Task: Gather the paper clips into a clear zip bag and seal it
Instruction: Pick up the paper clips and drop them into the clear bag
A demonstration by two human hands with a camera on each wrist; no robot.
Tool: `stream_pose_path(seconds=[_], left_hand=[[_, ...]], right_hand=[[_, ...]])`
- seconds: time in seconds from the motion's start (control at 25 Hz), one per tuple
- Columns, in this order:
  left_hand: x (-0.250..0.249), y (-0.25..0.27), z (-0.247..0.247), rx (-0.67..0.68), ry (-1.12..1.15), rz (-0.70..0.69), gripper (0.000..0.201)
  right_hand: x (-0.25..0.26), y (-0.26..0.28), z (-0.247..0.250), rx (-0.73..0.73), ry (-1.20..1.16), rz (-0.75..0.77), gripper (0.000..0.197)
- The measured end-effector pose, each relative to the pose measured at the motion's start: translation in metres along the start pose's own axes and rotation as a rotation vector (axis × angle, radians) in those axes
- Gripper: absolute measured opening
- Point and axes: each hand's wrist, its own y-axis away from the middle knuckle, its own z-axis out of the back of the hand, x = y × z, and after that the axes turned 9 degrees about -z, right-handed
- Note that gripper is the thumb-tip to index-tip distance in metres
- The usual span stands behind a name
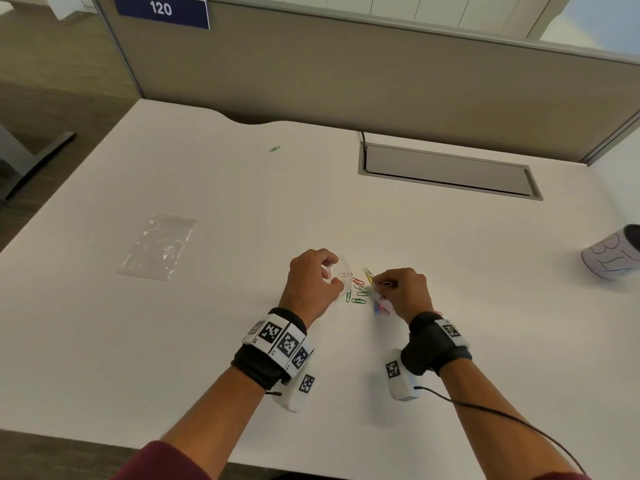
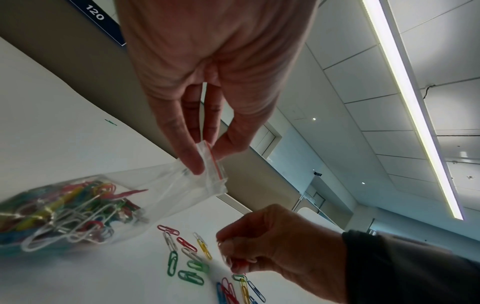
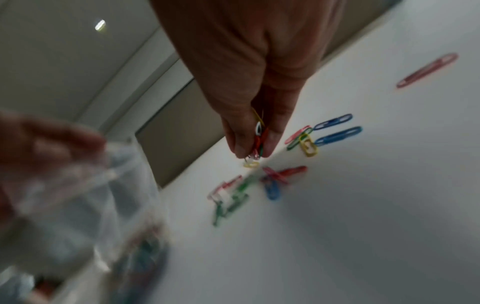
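Loose clips (image 1: 360,292) between both hands

Left hand (image 1: 309,283) fingers (image 2: 191,152) pinched; right hand (image 1: 402,290) fingers (image 3: 237,142) pinched, both wrists raised.

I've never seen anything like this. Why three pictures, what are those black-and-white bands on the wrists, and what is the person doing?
No machine here: a person works with bare hands and wears three cameras. The top picture comes from a head camera looking down at a white desk. The other two come from cameras strapped to the wrists, looking along each hand; the patterned bands belong to those straps.

The left hand pinches the mouth of a clear zip bag already holding many coloured paper clips. The right hand pinches a few clips it has picked up. More loose clips lie on the desk between the hands, and one green clip lies far off. A second, flat bag lies to the left, and a cup stands at the right edge.
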Motion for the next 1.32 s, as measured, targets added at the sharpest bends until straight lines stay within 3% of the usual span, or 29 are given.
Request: stream_pose_path(seconds=[0.08, 0.2, 0.28, 0.4, 0.64, 0.88, 1.08, 1.16, 1.24, 1.32], left_hand=[[0.000, 0.001, 0.000, 0.004, -0.006, 0.005, 0.035], [-0.001, 0.001, -0.003, 0.012, -0.020, 0.013, 0.036], [-0.002, 0.001, -0.004, 0.013, -0.017, 0.022, 0.038], [-0.006, 0.003, -0.004, 0.015, 0.002, 0.028, 0.040], [-0.010, 0.006, -0.003, 0.024, -0.006, 0.013, 0.038], [-0.010, 0.005, 0.000, 0.010, 0.020, 0.034, 0.040], [-0.010, 0.006, -0.004, 0.022, 0.024, 0.032, 0.042], [-0.009, 0.005, -0.005, 0.019, 0.025, 0.035, 0.042], [-0.008, 0.004, -0.004, 0.006, 0.026, 0.026, 0.040], [-0.006, 0.003, -0.001, -0.013, 0.025, 0.022, 0.038]], right_hand=[[0.009, 0.008, 0.010, 0.070, -0.271, -0.097, 0.015], [0.037, 0.024, 0.026, 0.217, -0.567, -0.085, 0.020], [0.057, 0.031, 0.033, 0.352, -0.590, -0.045, 0.021], [0.077, 0.030, 0.033, 0.497, -0.417, -0.026, 0.020], [0.091, 0.022, 0.011, 0.269, 0.020, 0.016, 0.016], [0.100, 0.031, 0.008, 0.300, -0.180, -0.138, 0.016], [0.099, 0.037, 0.017, 0.315, -0.321, -0.151, 0.011], [0.091, 0.038, 0.025, 0.243, -0.338, -0.088, 0.008], [0.066, 0.036, 0.038, 0.078, -0.179, 0.015, 0.009], [0.028, 0.036, 0.051, 0.003, 0.069, 0.005, 0.026]])
